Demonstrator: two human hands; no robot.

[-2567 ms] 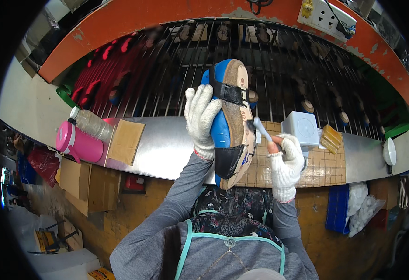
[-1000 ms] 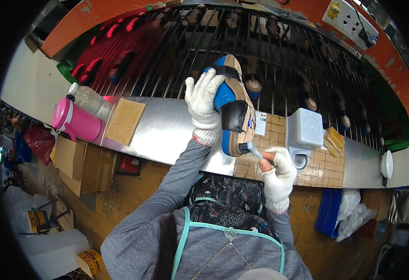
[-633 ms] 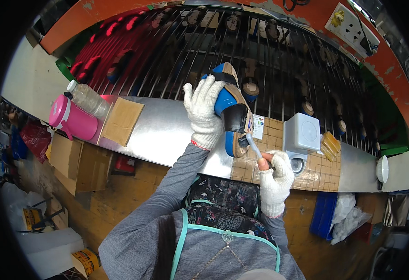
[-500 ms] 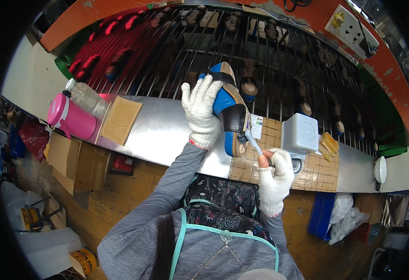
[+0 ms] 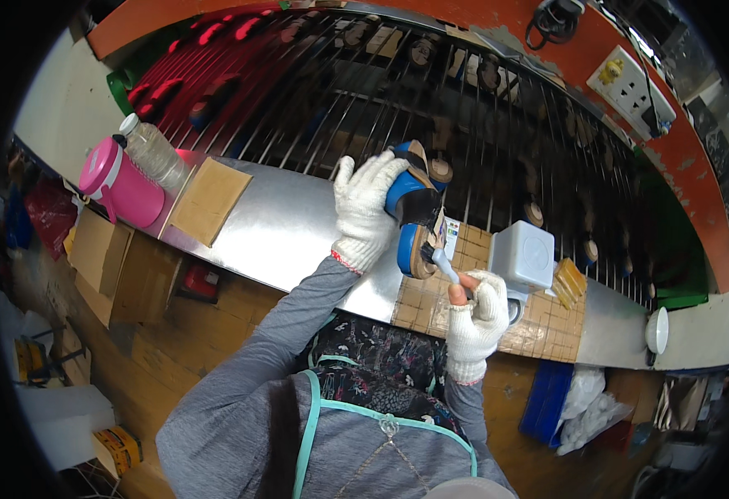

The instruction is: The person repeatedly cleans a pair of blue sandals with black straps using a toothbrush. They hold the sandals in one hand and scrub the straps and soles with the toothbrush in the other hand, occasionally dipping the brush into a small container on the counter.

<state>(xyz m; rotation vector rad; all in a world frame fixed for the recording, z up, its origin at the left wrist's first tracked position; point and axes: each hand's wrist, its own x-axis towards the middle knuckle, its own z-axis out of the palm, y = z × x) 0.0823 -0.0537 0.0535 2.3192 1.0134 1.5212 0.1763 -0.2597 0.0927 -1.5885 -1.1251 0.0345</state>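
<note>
My left hand (image 5: 364,202), in a white knit glove, grips a sandal (image 5: 418,208) with black straps on a blue shoe last. The sandal is tilted, its tan underside turned to the right and its heel end toward me. My right hand (image 5: 478,320), gloved with the thumb tip and a fingertip bare, pinches a pale grey brush-like tool (image 5: 444,264). The tool's head meets the sole edge near the heel; its very tip is hard to make out.
Beyond the bench, shoes on lasts (image 5: 533,214) lie on a metal bar rack, red-lit at left. A white square container (image 5: 522,256) and amber sticks (image 5: 568,283) sit right on brown-covered board. Cardboard (image 5: 211,200), a pink jug (image 5: 123,183) and a clear bottle (image 5: 155,154) stand left.
My left hand has tipped the sandal, so it looks shorter and its toe points more away from me. The tool has shifted along the sole edge toward the heel. The whole view has turned slightly.
</note>
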